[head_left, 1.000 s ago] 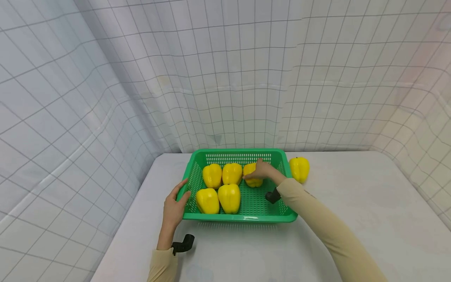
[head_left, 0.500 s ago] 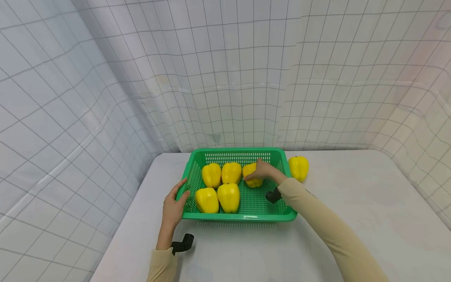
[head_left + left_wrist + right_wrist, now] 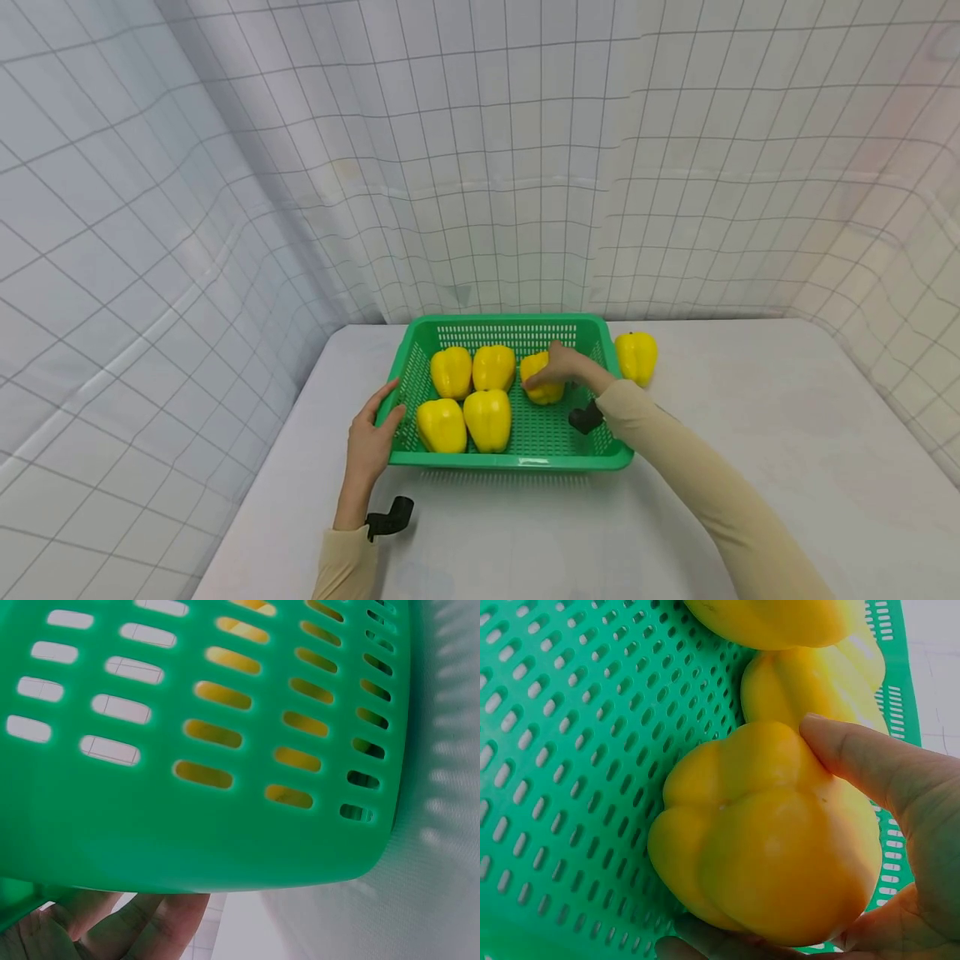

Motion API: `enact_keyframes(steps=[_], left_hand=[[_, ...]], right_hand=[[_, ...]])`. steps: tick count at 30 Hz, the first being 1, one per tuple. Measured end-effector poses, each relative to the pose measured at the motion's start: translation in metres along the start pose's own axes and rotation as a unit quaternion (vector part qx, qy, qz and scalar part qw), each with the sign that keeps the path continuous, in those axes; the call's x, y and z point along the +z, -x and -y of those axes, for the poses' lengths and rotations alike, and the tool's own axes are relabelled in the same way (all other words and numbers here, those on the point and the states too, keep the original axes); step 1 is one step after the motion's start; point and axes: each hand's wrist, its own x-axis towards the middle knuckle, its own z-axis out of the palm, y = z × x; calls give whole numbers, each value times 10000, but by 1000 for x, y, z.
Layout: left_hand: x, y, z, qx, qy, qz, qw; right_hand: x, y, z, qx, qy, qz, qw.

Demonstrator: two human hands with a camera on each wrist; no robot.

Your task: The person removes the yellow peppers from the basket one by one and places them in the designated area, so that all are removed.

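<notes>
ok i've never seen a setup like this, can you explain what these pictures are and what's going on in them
There is no robot here, just a person's two bare hands. The wide picture comes from a camera worn on the head; the two close-ups come from cameras worn on each wrist.

On the white table stands a green basket. The left hand holds its left rim, thumb on the inside. Inside the basket, the right hand grips a yellow bell pepper between thumb and fingers. Four other peppers lie in the basket, and a sixth pepper is on the table, just outside its right side.
</notes>
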Motion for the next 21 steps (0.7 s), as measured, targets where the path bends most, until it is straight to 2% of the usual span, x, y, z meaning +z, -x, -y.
enact_keyframes(steps=[8, 21], left_hand=[[0, -1, 2, 52, 8, 11, 10000], [0, 0, 1, -11, -51, -11, 10000]], right_hand=[[0, 3, -2, -4, -136, 69, 9999], [-1, 6, -7, -92, -436, -48, 9990]])
